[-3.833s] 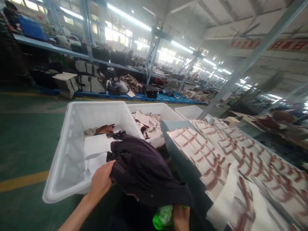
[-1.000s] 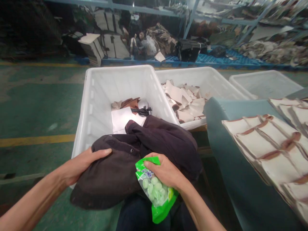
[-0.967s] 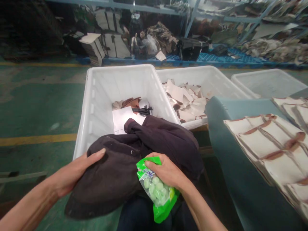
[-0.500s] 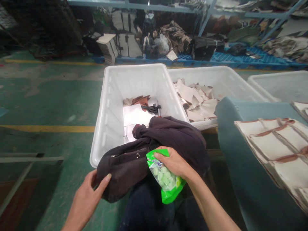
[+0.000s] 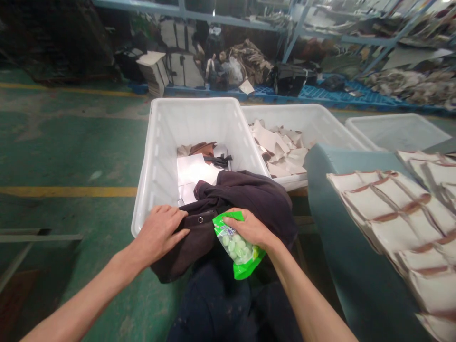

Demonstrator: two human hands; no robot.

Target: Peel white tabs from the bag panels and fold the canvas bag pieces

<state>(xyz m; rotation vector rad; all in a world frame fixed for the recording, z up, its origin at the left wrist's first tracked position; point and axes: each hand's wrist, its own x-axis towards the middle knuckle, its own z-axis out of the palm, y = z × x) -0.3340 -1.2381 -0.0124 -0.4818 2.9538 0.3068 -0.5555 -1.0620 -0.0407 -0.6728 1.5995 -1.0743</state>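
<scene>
A dark jacket (image 5: 256,199) with a zipped pocket and a metal snap hangs over the near rim of a white plastic bin (image 5: 151,156). My left hand (image 5: 162,232) is closed on the jacket beside the pocket, fingers over the cloth and thumb lower down. In my right hand (image 5: 249,228) is a green and clear bag of candies (image 5: 237,247), pinched at its upper end, with pale green round pieces showing through. The bag is in front of the jacket, just right of the snap. My right fingertips are hidden behind the bag.
White sheets (image 5: 192,171) and brown scraps lie inside the bin. A second bin (image 5: 320,114) holds pale offcuts (image 5: 281,147). At right, stitched cream pieces (image 5: 395,199) lie on a blue-grey surface (image 5: 338,237). Behind stands a loaded blue rack (image 5: 228,19).
My left hand has moved up and right along the jacket from its lower left edge to the pocket, closing on the cloth. The right hand still holds the candy bag, slightly higher.
</scene>
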